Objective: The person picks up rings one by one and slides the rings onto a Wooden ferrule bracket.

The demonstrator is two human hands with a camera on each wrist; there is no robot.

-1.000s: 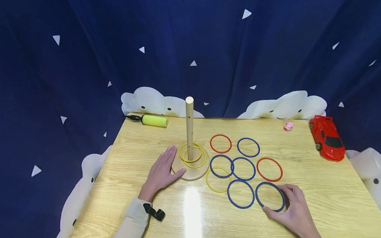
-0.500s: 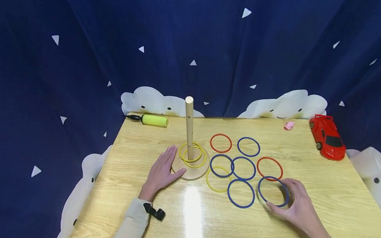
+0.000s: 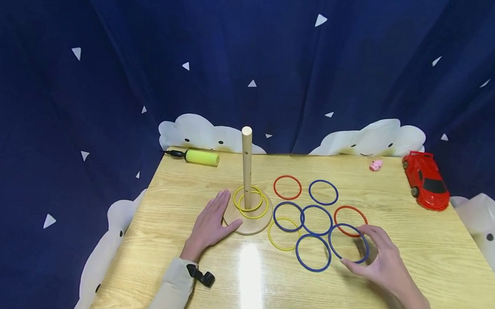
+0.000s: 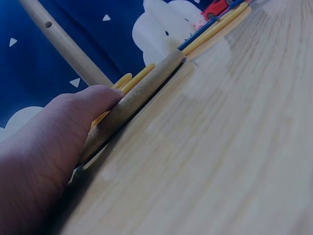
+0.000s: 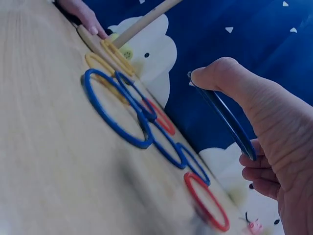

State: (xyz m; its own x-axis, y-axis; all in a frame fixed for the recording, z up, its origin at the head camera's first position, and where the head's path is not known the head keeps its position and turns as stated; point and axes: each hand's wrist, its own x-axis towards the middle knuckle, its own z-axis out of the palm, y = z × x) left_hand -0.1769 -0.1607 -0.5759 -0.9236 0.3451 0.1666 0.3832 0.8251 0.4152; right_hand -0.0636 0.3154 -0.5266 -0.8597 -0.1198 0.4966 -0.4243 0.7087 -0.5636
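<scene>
My right hand holds a blue ring by its right side, thumb at the near edge and fingers at the far edge. The right wrist view shows that blue ring raised off the table, seen nearly edge-on. My left hand rests on the left edge of the round wooden base, its fingers fairly straight and thumb spread. An upright wooden peg rises from the base. Two yellow rings lie around its foot, overlapping. In the left wrist view the thumb touches the base rim.
Right of the base lie several blue rings, two red rings and a yellow ring; some overlap. A yellow pump is at the back left. A pink pig toy and red toy car are at the back right.
The blue ring has been lifted off the table by my right hand, shifting slightly away from me, and now overlaps the red ring in view. My left hand has stayed on the base.
</scene>
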